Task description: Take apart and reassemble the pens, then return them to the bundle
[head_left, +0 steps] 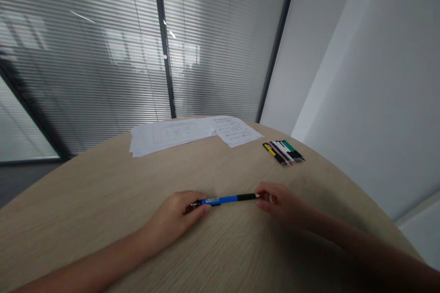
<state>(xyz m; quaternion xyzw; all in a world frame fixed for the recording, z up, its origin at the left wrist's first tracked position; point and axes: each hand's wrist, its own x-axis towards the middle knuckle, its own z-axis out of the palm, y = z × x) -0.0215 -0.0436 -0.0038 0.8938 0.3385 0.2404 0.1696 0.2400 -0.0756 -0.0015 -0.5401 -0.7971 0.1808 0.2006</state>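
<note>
A blue pen (228, 199) with a black grip lies level between my two hands, low over the wooden table (137, 192). My left hand (180, 213) has its fingers and thumb closed round the pen's clip end. At the other end, the tip is pinched between the fingers of my right hand (277, 199). Part of the pen's clip end is hidden by the left fingers.
Several pens (283, 152) lie side by side at the right of the table. Printed paper sheets (172, 133) overlap along the far edge. Beyond stand a glass partition with blinds (220, 46) and a white wall (371, 78) on the right.
</note>
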